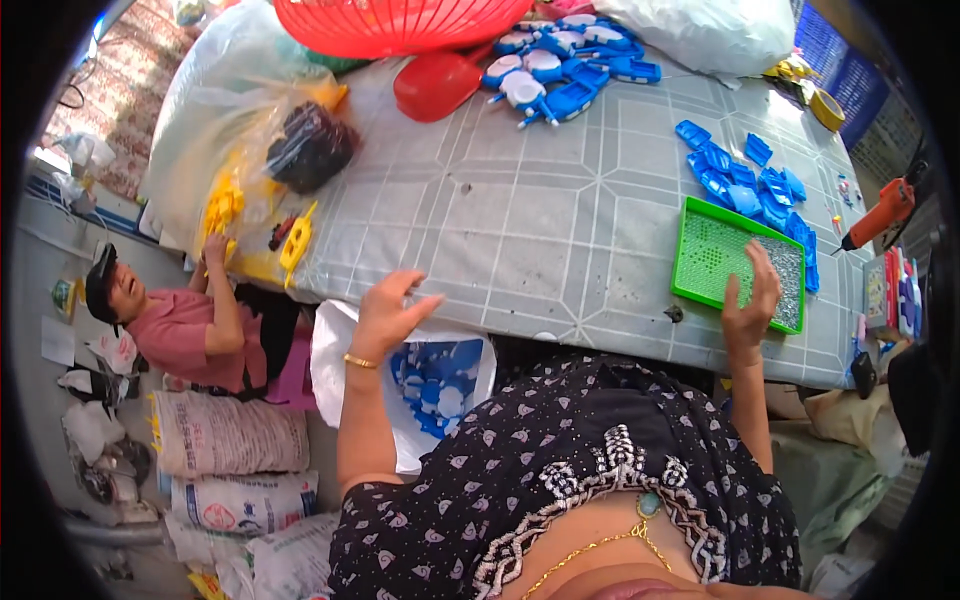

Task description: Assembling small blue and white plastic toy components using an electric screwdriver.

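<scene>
My left hand is raised at the table's near edge, thumb and fingers apart, holding nothing. Below it stands a white sack with blue and white plastic parts inside. My right hand is over a green tray, its fingers stretched out and thumb apart. Small silvery metal pieces, perhaps screws, lie in the tray's right part. Blue plastic shells are spread just beyond the tray. Farther back lies a pile of blue and white plastic assemblies.
An orange power screwdriver hangs at the right. A red scoop and red basket are at the back. To the left a co-worker handles yellow parts beside a black bag. Stacked sacks sit on the floor.
</scene>
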Action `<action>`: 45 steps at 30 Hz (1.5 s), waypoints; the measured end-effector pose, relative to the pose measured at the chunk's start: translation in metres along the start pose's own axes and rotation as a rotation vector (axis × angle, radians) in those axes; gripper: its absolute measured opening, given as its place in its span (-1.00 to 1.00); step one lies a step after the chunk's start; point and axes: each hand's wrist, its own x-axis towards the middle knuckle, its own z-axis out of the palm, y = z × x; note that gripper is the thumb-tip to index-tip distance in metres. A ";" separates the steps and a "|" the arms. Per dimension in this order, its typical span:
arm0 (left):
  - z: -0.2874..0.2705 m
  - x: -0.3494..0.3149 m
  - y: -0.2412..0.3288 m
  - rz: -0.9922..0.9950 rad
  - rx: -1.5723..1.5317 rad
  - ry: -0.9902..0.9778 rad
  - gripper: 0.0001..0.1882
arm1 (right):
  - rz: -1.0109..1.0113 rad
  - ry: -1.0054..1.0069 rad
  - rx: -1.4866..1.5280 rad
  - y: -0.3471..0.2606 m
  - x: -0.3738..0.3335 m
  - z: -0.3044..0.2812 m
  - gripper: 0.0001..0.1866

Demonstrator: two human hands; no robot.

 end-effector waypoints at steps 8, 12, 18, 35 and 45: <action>0.114 0.165 0.034 0.335 -0.204 0.063 -0.58 | -0.070 -0.135 0.084 -0.016 0.022 0.001 -0.68; 0.169 0.224 0.073 0.283 -0.207 0.070 -0.61 | -0.181 -0.178 0.191 -0.038 0.072 0.018 -0.67; 0.197 0.239 0.075 0.224 -0.105 0.233 -0.68 | -0.367 -0.193 0.308 -0.080 0.163 0.102 -0.67; 0.194 0.240 0.078 0.242 -0.121 0.203 -0.68 | -0.167 -0.449 0.025 -0.068 0.373 0.447 -0.34; 0.195 0.245 0.077 0.266 -0.147 0.266 -0.72 | -0.569 -0.642 -0.046 -0.073 0.357 0.397 -0.66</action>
